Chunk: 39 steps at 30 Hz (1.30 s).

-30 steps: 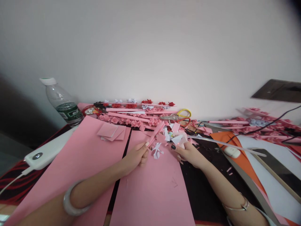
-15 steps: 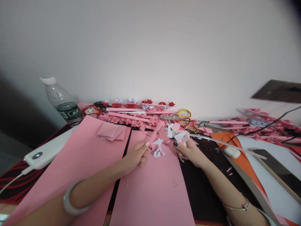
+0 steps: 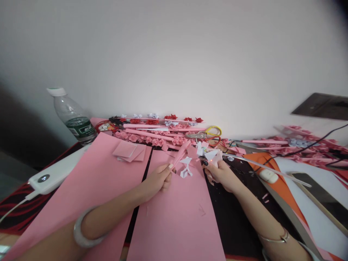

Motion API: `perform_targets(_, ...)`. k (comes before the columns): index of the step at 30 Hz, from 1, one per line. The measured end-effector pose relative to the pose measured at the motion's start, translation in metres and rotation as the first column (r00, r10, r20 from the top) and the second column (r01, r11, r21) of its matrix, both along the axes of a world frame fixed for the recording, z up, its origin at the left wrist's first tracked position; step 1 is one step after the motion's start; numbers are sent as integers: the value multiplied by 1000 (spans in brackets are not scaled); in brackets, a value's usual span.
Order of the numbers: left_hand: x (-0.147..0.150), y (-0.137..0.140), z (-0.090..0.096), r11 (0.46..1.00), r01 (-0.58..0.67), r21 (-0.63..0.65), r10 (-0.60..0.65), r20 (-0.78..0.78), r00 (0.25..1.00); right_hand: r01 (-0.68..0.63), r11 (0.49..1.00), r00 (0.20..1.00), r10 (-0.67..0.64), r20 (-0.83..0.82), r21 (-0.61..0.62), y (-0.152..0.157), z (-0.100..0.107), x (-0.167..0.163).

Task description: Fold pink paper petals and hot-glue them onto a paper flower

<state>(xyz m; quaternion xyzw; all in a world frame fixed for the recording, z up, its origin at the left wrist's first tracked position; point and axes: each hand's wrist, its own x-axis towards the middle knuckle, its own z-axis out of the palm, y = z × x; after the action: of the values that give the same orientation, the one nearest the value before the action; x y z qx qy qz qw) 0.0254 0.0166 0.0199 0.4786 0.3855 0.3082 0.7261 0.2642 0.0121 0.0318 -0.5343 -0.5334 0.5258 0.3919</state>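
Observation:
My left hand is closed around a slim rolled pink paper tube, which tilts up and to the right. Close by the tube, over the pink sheet, is a cut white paper piece; whether it lies flat or hangs from something I cannot tell. My right hand grips a pale hot glue gun with a small lit red light. A long clear glue stick juts from its back to the right. White and pink paper scraps surround the gun's front, hiding its nozzle.
Pink paper squares rest on another pink sheet. Paper flower stems and scissors lie along the wall. A water bottle and power bank are left; a phone, earbud case and black cable are right.
My right hand with the glue gun has shifted slightly right and up. The white paper piece has moved a little right and up. My left hand stays nearly still.

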Motion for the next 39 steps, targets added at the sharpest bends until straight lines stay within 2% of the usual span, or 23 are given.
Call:
perform_targets(13,0,2,-4,1000,-6,-10,6,-10,1000,2,1000,1000,-2,-24,-1,0,0,-1)
perform_targets(22,0,1,0,1000,-15,-2,15,-17,1000,-63,998,996,63,69,-4,-1,-10,-2)
perform_targets(28,0,1,-2,1000,-9,4,9,-8,1000,-170,985,980,171,106,-16,-3,-8,-2)
perform_targets(32,-1,1,-4,1000,-8,13,8,0,1000,-114,993,991,116,69,-29,-3,-6,-2)
perform_targets(36,-1,1,-2,999,-31,9,31,6,1000,-27,999,999,26,-34,-38,-4,0,-6)
perform_targets(39,-1,2,0,999,-49,-2,49,4,999,-26,999,994,23,-108,-28,-5,4,-8)
